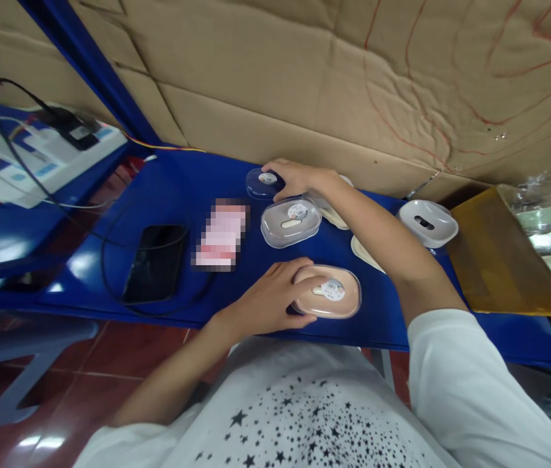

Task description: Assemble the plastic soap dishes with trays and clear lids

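Note:
My left hand (275,292) is wrapped round the left end of a pink oval box (348,302) with a clear lid and a round label, near the table's front edge. Farther back, my right hand (295,177) grips the right side of a clear oval lid (257,186) that bears a round sticker. Between the two hands sits a grey-white oval box (280,235) under a clear lid, also labelled. Cream-coloured pieces (338,218) lie partly hidden beneath my right forearm. To the right of that arm rests a white oval dish (438,224) with a dark slot.
A pixelated pink rectangle (221,234) and a black phone (155,263) with a cable lie left on the blue table (197,175). A power strip (16,179) stands far left. At right is an open carton (494,260) of wrapped boxes; cardboard (265,78) lines the back.

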A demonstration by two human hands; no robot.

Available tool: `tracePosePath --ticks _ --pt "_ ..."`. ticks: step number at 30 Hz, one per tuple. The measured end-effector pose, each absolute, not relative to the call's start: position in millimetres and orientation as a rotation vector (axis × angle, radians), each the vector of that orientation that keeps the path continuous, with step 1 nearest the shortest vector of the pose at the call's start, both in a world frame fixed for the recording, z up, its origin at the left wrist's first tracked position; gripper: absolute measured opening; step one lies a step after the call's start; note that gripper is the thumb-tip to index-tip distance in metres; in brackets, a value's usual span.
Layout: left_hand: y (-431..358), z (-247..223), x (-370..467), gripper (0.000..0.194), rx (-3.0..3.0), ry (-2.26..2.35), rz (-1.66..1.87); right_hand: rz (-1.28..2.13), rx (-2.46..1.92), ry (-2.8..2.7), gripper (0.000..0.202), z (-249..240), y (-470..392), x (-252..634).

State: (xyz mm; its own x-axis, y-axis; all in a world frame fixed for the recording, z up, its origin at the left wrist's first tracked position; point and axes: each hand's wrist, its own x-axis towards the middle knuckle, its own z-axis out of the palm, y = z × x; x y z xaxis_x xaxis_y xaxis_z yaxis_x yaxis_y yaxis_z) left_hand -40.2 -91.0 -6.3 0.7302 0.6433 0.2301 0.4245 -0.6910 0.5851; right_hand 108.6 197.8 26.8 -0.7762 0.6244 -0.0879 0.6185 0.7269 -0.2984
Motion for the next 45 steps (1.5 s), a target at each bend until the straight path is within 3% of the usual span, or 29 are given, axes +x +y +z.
tracePosePath --ticks 4,8,14,19,24,34,45 --pt "-92.3 -6.4 -38.8 0.068 2.434 0.818 0.594 0.500 -1.210 -2.871 0.094 32.9 190.2 104.6" --pt "-94.4 -5.4 -37.8 0.070 2.411 0.870 0.590 0.368 -1.136 -2.797 0.073 75.0 164.9 121.0" --pt "-92.7 -5.6 -38.1 0.066 2.432 0.860 0.657 0.233 -0.993 -2.534 0.080 120.8 46.7 211.5" --pt "-92.7 -7.9 -35.7 0.065 2.478 0.951 0.656 0.155 -1.368 -2.208 0.076 68.5 -89.5 267.4" --pt "-93.2 -8.8 -35.7 0.063 2.472 0.977 0.630 0.369 -1.507 -2.021 0.076 14.3 -162.1 276.7" --pt "-91.1 -4.1 -35.0 0.068 2.432 0.971 0.609 0.555 -1.363 -2.031 0.078 -7.4 -163.0 263.9" --pt "-92.1 5.9 -32.9 0.067 2.384 1.077 0.496 0.539 -1.470 -1.873 0.063 -12.8 -156.7 267.7"
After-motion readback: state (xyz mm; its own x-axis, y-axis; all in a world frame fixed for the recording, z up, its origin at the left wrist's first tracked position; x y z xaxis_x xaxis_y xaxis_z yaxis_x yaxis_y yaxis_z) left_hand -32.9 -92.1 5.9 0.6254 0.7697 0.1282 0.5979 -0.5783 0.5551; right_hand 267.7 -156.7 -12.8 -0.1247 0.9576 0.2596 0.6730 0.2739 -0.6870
